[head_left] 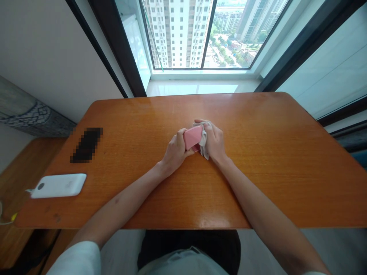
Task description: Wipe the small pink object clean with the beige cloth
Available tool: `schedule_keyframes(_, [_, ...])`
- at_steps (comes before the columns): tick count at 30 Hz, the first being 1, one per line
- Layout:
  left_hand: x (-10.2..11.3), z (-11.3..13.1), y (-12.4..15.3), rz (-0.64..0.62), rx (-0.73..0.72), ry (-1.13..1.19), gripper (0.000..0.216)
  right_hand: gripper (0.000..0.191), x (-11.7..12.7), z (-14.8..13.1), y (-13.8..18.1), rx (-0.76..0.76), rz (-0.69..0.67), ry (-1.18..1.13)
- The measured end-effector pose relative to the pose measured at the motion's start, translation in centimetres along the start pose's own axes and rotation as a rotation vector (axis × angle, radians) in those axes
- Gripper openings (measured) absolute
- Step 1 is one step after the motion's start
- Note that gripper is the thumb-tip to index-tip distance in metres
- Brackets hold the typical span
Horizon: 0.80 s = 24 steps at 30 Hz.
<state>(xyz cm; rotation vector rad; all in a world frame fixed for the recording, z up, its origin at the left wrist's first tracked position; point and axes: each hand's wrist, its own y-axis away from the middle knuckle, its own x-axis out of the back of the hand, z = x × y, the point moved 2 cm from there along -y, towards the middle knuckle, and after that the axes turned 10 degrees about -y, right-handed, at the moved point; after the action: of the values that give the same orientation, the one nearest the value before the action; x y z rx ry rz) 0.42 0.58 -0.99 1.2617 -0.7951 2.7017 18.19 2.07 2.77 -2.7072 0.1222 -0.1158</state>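
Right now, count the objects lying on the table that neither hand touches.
2. A black rectangular object, blurred, lies by the table's left edge; a white power bank lies at its left front corner. Small things could hide under the left hand or right hand.

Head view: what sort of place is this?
Probably a room in a high-rise flat or office: a wooden table stands at a large window that looks down on tower blocks. The left hand holds a pink case, the right hand a cloth.

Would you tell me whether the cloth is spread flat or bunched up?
Bunched: the cloth is crumpled in the right hand, against the pink case.
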Motion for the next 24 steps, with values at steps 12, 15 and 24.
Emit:
schedule_keyframes(12, [0.2, 0.1, -0.1, 0.009, -0.029, 0.008, 0.055, 0.041, -1.6, -2.6, 0.5, 0.279, -0.097, 0.304])
schedule_keyframes(15, [0.6, 0.7, -0.2, 0.003, -0.021, -0.045, 0.067, 0.05, 0.3, 0.6, -0.6, -0.077, -0.006, -0.101])
schedule_keyframes(24, [-0.4, -0.6, 0.2, 0.035, -0.023, -0.043, 0.055, 0.041, -2.0, -3.9, 1.4, 0.364, -0.16, 0.473])
